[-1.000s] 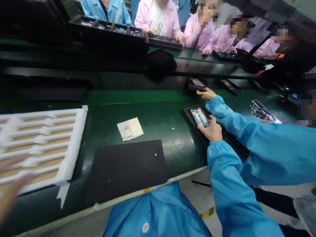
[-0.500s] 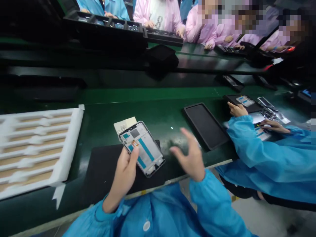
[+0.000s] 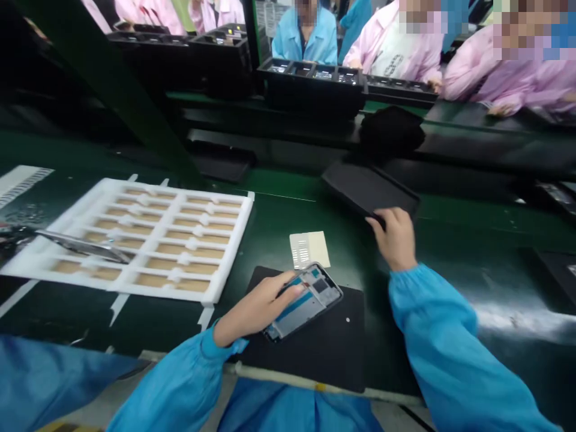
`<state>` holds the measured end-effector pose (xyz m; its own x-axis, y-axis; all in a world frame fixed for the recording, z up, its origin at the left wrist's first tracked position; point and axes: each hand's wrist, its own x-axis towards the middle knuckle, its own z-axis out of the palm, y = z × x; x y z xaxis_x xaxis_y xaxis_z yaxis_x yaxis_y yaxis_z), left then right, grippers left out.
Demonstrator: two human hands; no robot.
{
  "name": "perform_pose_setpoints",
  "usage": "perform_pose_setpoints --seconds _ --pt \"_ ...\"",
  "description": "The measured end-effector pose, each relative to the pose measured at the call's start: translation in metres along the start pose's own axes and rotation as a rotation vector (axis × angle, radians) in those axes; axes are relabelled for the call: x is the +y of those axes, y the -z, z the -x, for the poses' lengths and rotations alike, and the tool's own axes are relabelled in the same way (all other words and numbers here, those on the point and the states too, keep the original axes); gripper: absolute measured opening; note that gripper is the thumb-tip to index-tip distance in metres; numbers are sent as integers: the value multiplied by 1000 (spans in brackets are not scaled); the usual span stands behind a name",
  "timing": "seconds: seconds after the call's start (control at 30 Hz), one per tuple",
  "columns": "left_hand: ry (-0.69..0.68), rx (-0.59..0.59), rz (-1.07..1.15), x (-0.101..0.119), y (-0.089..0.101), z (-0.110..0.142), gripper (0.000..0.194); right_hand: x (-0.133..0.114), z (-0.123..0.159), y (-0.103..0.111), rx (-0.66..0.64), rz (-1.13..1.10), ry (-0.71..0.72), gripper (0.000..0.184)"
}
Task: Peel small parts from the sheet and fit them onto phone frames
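Note:
My left hand (image 3: 261,306) grips a phone frame (image 3: 301,309) by its side, the thumb lying across its face. Grey inside, with blue strips and a dark rim, the frame is tilted over a black mat (image 3: 324,354). My right hand (image 3: 398,240) pinches the near edge of a shallow black tray (image 3: 369,186) at the back of the bench; nothing shows inside that tray. Just behind the phone frame lies a cream and silver sticker sheet (image 3: 315,247). A small white dot (image 3: 348,320) shows on the mat.
To the left, a white foam rack (image 3: 211,294) with slots stands on the green bench (image 3: 270,222). A co-worker's side holds a thin phone-like part (image 3: 85,245) over it. A black shelf with part bins (image 3: 315,90) runs behind; several people sit beyond.
The phone frame went from the black tray into my left hand. My right hand, open half a second ago, now holds the tray, which moved from the right towards the back. My view turned left.

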<state>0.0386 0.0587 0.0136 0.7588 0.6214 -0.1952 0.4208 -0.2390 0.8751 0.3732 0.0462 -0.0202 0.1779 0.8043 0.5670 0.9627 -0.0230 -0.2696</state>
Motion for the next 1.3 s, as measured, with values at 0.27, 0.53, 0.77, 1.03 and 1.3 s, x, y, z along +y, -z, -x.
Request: perform_pose_setpoints --seconds 0.27,0.53,0.77,1.03,1.3 --pt "-161 -176 -236 -10 5 -18 31 -50 -113 -121 -227 -247 132 30" --pt "-205 -241 -316 -21 -3 -27 28 -76 -34 -41 -434 -448 181 14" --pt "-207 -230 -371 -23 -5 -31 31 -95 -11 -52 -591 -384 228 15" --pt "-204 -221 -371 -26 -8 -31 32 -105 -20 -59 -712 -259 313 15" --pt "-209 -229 -392 -24 -7 -32 34 -109 -16 -61 -696 -300 288 13"
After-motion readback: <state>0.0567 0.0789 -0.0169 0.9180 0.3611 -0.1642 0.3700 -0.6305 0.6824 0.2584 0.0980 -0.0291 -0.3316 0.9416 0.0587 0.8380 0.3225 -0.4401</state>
